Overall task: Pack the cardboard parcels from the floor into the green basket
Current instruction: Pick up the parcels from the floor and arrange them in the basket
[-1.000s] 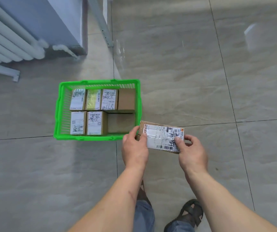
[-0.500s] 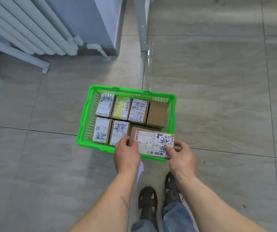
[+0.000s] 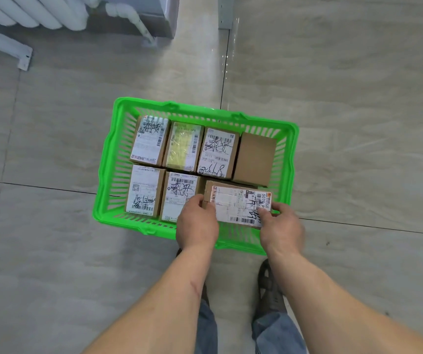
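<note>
Parcels: 7 in all. 6 sit in green basket on tiled floor, packed close in 2 rows. Back row, 4: labelled box, yellow-taped box, scribbled-label box, plain brown box w/ no label. Front row, 2: left box & middle box, both w/ white labels. 7th parcel held flat over front right corner of basket, label up. Left hand grips its left end, right hand grips its right end, thumbs on top. 2 feet in dark sandals just behind basket. White radiator at top left, well apart.
</note>
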